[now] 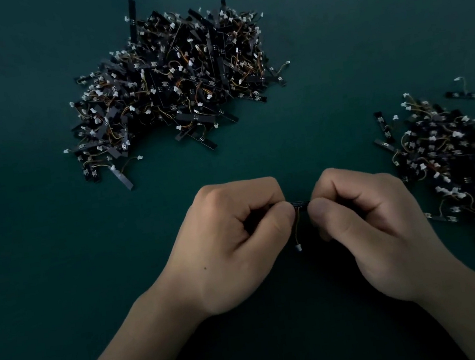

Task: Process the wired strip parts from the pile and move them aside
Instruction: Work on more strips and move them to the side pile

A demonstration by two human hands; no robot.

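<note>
Your left hand (232,241) and your right hand (368,223) meet low in the middle of the view, both with fingers curled, each pinching one end of a single black strip part (300,203) between thumb and forefinger. Only the short middle of the strip shows in the gap between your thumbs; a thin orange wire (296,226) hangs down from it and ends in a small white connector (299,247) just above the dark green table (41,236). To your right, reaching the edge of the view, lies a second heap (457,160) of the same wired strips, partly blurred. Farther off, up and to the left, sits the large pile (174,79) of black strips tangled with orange wires and white connectors.
</note>
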